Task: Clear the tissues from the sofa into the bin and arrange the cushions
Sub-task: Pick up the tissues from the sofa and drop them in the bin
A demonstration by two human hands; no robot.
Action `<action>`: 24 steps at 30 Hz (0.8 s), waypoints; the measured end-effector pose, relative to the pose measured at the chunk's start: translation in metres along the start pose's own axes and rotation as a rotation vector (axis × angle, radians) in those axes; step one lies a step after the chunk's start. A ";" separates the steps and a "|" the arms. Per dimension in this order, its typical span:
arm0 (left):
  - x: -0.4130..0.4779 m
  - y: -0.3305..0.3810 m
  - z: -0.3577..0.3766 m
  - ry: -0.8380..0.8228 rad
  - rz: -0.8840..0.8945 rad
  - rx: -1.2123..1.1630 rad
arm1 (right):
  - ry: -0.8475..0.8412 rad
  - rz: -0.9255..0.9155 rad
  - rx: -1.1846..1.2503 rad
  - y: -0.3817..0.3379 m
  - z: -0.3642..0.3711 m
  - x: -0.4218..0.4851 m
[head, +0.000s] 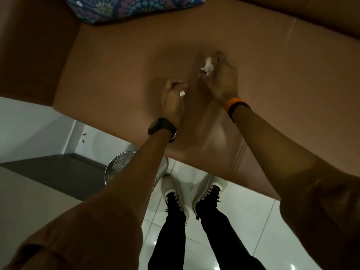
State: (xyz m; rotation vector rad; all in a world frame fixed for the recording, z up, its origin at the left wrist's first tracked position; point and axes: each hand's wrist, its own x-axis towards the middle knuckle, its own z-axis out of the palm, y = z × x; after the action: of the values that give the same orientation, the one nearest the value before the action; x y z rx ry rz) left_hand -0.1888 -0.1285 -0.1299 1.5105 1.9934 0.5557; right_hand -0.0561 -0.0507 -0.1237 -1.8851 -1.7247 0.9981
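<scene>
Both hands hover over the brown sofa seat (116, 65), blurred by motion. My right hand (220, 78) is closed around a crumpled white tissue (207, 66) that pokes out between the fingers. My left hand (172, 98) is curled shut with a small white tissue scrap (182, 93) showing at its fingertips. A blue floral cushion (124, 7) lies at the sofa's far left corner. The perforated metal bin (116, 166) stands on the floor at the sofa's front, partly hidden under my left forearm.
My feet in white shoes (175, 193) stand on glossy white tiles right against the sofa's front edge. A dark grey mat (58, 172) lies on the floor to the left. Small bits of litter (82, 138) sit near the wall.
</scene>
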 end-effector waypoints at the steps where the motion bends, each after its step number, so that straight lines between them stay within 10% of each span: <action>1: 0.005 -0.001 -0.001 0.004 -0.023 -0.018 | -0.013 -0.016 -0.081 -0.002 0.004 0.007; 13: -0.151 -0.109 -0.050 0.220 -0.384 -0.124 | -0.458 -0.036 0.098 -0.042 0.112 -0.190; 24: -0.215 -0.278 0.010 -0.016 -0.672 -0.218 | -0.823 -0.071 -0.243 0.011 0.283 -0.251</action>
State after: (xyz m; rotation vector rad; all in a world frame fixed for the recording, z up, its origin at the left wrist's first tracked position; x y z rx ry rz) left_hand -0.3406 -0.4118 -0.2716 0.6461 2.1755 0.4446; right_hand -0.2501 -0.3454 -0.2606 -1.6232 -2.4214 1.7653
